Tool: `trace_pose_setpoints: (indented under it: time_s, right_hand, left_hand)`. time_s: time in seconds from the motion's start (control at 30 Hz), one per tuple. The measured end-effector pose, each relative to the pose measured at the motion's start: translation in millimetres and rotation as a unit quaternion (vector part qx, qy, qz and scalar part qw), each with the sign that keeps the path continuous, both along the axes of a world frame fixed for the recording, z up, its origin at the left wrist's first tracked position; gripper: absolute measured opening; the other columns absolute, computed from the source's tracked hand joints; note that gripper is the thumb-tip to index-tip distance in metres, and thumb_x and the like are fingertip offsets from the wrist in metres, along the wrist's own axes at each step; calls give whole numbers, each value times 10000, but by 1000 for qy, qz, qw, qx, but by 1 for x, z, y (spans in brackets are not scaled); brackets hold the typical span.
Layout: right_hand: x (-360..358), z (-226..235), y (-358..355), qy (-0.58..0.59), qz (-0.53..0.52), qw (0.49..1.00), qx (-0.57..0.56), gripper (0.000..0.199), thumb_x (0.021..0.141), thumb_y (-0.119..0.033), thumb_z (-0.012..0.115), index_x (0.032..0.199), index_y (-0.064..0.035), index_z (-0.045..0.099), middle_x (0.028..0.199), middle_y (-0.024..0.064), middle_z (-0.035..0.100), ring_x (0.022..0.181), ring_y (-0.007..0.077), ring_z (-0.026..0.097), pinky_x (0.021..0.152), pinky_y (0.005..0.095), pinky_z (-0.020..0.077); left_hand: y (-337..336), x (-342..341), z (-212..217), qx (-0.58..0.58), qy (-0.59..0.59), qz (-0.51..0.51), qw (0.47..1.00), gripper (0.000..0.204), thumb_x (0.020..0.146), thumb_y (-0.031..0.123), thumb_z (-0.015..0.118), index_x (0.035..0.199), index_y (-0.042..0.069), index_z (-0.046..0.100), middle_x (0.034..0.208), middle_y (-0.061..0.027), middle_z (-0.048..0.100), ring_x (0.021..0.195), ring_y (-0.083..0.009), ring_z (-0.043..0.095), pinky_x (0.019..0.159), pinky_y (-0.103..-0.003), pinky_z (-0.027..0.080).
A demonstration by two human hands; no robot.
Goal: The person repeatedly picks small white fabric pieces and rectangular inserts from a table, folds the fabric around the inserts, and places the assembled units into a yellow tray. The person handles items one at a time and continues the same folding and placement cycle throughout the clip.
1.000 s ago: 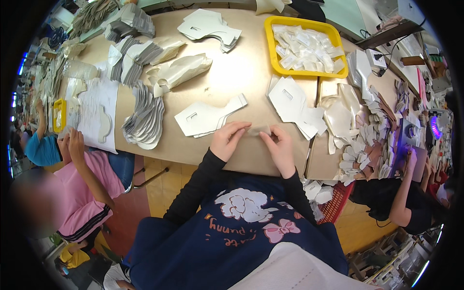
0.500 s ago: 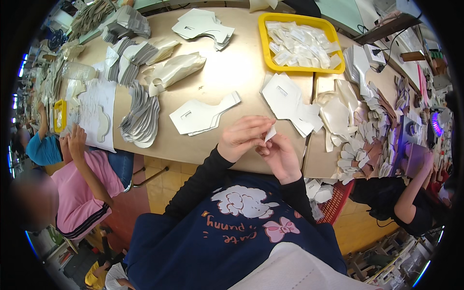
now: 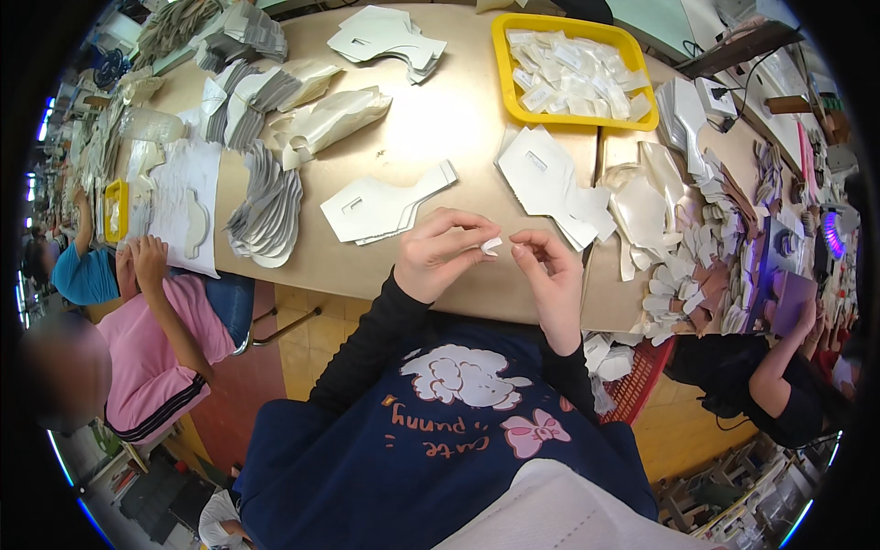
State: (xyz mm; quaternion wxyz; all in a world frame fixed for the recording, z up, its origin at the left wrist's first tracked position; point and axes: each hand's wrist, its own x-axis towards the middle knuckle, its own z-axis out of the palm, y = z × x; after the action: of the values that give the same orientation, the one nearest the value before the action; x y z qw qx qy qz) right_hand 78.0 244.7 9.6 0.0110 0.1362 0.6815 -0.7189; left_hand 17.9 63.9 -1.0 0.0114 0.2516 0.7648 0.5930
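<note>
You wear a dark navy top (image 3: 357, 486), which fills the lower middle of the frame. The long sleeves (image 3: 356, 353) are black. On the front there are a white fluffy cartoon animal (image 3: 458, 374), a pink bow (image 3: 534, 433) and orange lettering (image 3: 424, 424), upside down. At the lower edge, pale cloth (image 3: 550, 513) shows a dotted line.

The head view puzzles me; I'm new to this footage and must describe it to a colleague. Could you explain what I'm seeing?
No machine is at work here, just a person's bare hands. A wide fisheye camera on that person's head looks down, so straight edges bend. The left hand pinches a small white piece; the right hand is beside it, holding nothing visible. On the table lie pale cut-out shapes, a grey-edged stack and a yellow tray of small whitish pieces. Other people sit at both sides.
</note>
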Motion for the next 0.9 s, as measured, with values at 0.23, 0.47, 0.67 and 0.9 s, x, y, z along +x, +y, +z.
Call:
trace_pose_setpoints:
  time_s: [0.23, 0.47, 0.67, 0.9]
  right_hand:
    - [5, 9, -9, 54, 15, 996, 77, 126, 887, -23, 709, 997, 24, 749, 805, 51, 624, 744, 116, 548, 685, 240, 439]
    - [8, 13, -9, 47, 11, 993, 112, 97, 874, 1, 705, 957, 39, 735, 780, 49, 615, 722, 116, 540, 672, 247, 429]
    - [9, 10, -10, 61, -1, 987, 149, 73, 844, -8, 722, 906, 29, 731, 748, 61, 613, 674, 130, 557, 620, 261, 441]
    - [9, 5, -9, 49, -3, 991, 123, 46, 834, 4, 701, 842, 46, 683, 720, 43, 561, 664, 113, 504, 618, 256, 412]
  left_hand:
    - [7, 2, -4, -58, 123, 11, 991, 363, 696, -10, 799, 1048, 69, 757, 1027, -63, 708, 831, -209, 653, 729, -315, 532]
    - [7, 6, -6, -70, 138, 6, 988, 401, 691, -16, 790, 1080, 70, 744, 1041, -70, 698, 816, -215, 648, 721, -321, 540]
    - [7, 7, -8, -85, 165, 2, 983, 399, 701, -19, 771, 1090, 67, 738, 1034, -81, 694, 825, -223, 649, 725, -322, 547]
    - [9, 11, -7, -90, 172, 2, 981, 405, 668, -37, 795, 1059, 60, 754, 1032, -80, 704, 846, -222, 672, 730, -323, 547]
